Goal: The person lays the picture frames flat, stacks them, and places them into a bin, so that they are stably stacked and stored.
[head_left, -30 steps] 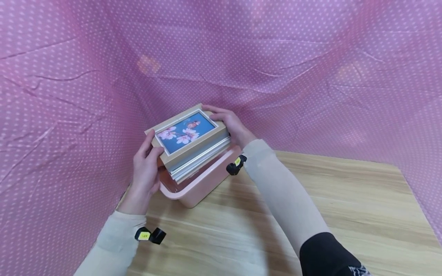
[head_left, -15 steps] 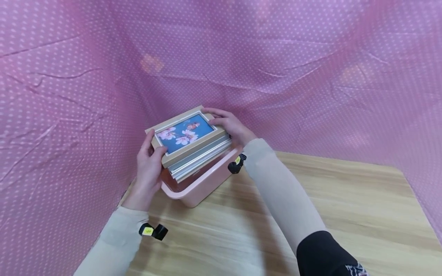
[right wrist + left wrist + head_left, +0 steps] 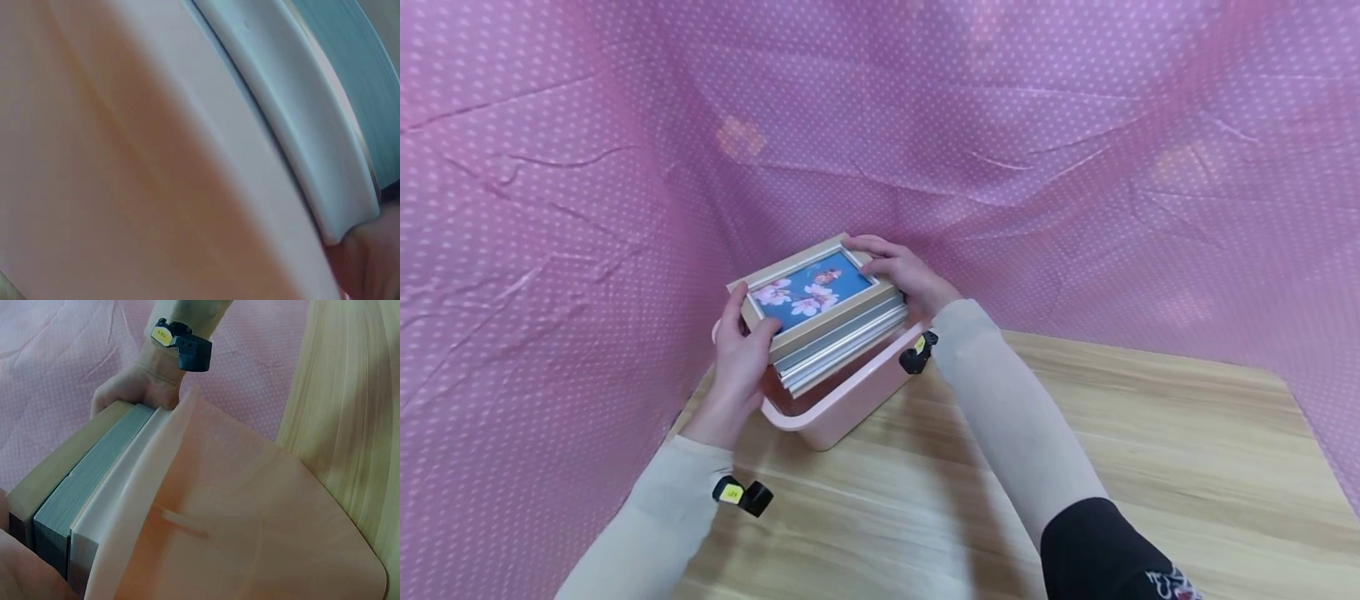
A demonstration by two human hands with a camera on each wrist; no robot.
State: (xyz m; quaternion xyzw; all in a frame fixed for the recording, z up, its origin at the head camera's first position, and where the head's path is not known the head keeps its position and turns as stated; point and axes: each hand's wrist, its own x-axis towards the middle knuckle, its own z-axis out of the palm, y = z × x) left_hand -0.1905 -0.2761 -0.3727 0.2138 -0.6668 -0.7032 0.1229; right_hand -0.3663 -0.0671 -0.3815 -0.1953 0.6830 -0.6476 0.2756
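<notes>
A stack of picture frames sits tilted over the pink plastic basin (image 3: 850,408), its lower part inside the rim. The top picture frame (image 3: 790,337) is beige with a white inner edge and a blue picture of pink blossoms; grey and silver picture frames (image 3: 842,354) show beneath it. My left hand (image 3: 737,367) grips the stack's left end, thumb on the top frame's near corner. At the other end, my right hand (image 3: 913,275) grips the stack with fingers over the top frame's edge. The left wrist view shows the layered edges (image 3: 94,462) against the basin's wall. The stack's underside is hidden.
The basin stands on a light wood-grain table (image 3: 1150,433), in its far left corner. Pink dotted cloth (image 3: 1000,125) hangs close behind and to the left. Black wrist cameras (image 3: 745,496) are worn on both sleeves.
The stack has sunk slightly toward the basin, both hands still holding it. My left hand and its thumb have shifted a little to the right. The head view has turned slightly left.
</notes>
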